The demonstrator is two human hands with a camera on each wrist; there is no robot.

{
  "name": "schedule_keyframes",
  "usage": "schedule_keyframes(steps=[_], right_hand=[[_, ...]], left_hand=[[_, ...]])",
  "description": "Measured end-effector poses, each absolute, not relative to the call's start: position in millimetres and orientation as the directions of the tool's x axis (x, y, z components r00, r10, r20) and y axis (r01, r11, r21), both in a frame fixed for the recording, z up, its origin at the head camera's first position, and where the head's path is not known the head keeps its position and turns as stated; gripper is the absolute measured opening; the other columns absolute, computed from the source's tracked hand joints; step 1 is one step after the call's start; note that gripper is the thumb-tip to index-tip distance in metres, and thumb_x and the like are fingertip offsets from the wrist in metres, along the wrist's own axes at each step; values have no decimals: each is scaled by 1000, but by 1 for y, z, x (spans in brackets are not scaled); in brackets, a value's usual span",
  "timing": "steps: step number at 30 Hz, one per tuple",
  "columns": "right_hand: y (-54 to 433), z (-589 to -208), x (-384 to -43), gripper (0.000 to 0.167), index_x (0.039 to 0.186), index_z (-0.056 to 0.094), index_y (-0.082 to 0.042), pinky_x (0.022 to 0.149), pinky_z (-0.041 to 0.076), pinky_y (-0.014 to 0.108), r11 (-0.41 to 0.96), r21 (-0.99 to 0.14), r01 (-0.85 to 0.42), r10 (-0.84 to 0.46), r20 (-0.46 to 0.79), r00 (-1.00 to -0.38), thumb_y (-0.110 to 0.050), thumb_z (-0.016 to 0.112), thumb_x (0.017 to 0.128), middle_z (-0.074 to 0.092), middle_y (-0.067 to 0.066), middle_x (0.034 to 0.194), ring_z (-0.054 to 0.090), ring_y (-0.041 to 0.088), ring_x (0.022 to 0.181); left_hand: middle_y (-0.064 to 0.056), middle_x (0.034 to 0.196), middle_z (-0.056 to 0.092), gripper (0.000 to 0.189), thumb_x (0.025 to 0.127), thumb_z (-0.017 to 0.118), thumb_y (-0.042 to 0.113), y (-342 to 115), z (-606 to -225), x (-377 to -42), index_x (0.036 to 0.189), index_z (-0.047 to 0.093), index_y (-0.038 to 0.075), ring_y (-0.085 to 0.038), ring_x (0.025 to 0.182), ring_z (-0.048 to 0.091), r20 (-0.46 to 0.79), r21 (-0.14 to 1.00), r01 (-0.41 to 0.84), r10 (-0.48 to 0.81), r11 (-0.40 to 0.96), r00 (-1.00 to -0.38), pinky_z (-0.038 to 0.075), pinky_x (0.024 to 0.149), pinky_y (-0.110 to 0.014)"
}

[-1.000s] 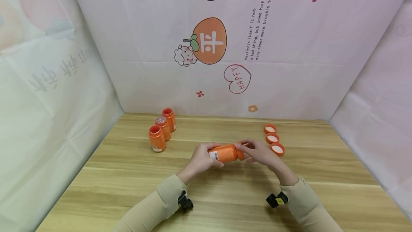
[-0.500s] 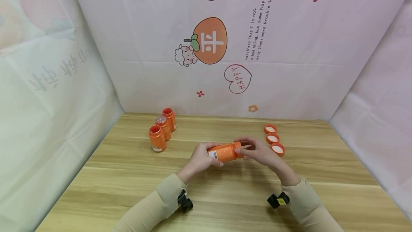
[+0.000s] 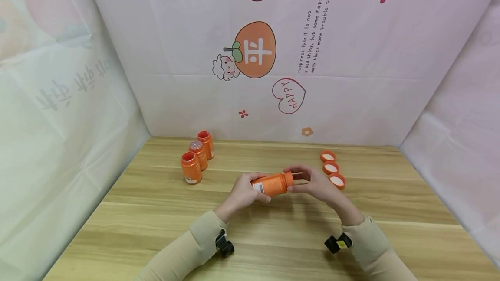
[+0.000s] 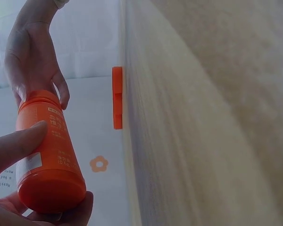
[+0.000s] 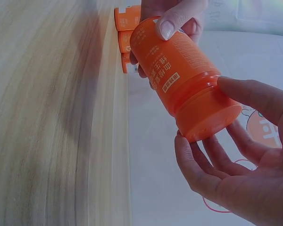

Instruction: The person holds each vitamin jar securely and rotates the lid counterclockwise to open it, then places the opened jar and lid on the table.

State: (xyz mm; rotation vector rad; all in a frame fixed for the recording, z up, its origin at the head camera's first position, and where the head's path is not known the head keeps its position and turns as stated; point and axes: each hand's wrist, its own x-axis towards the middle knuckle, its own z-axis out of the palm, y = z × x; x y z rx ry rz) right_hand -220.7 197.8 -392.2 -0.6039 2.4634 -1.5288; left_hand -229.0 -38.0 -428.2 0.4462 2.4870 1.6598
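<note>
An orange pill bottle (image 3: 273, 185) lies tilted in my left hand (image 3: 243, 191), above the wooden table. My left thumb crosses the bottle's printed side, and the other fingers wrap beneath it, as the left wrist view shows. Its orange screw cap (image 5: 210, 115) sits on the neck, pointing right. Around that cap, my right hand (image 3: 321, 184) curves its fingers, with the thumb at one edge and fingertips at the opposite edge. The right palm stays apart from the cap's flat top.
At the back left stand three orange bottles (image 3: 191, 169) without caps; the middle one has a silvery seal over its mouth. Three orange caps (image 3: 337, 181) with white insides lie in a row at the right. A printed white cloth (image 3: 187, 94) rises behind the table (image 3: 273, 246).
My right fingers have shifted around the cap and spread wider, with the thumb now at the cap's near edge. My left hand and the bottle stay almost in place.
</note>
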Motion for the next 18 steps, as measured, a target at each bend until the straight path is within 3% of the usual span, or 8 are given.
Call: schedule_keyframes(steps=[7,18], right_hand=[[198,-392,-221,50,124,57,-8,88,50,37,388,-881,-269,-432,84,-898,-19,76,80,59,14,125,54,34,119],[198,-392,-226,51,126,56,-10,83,53,44,500,-858,-120,-340,-67,-938,-47,58,91,61,12,119,61,23,104]], left_hand=[[-3,105,67,63,58,87,6,-38,-428,-228,117,67,16,-17,86,57,58,917,170,300,362,-952,46,75,-32],[-2,107,66,62,60,85,5,-35,-427,-226,118,67,16,-17,88,56,75,905,194,308,378,-948,45,77,-33]])
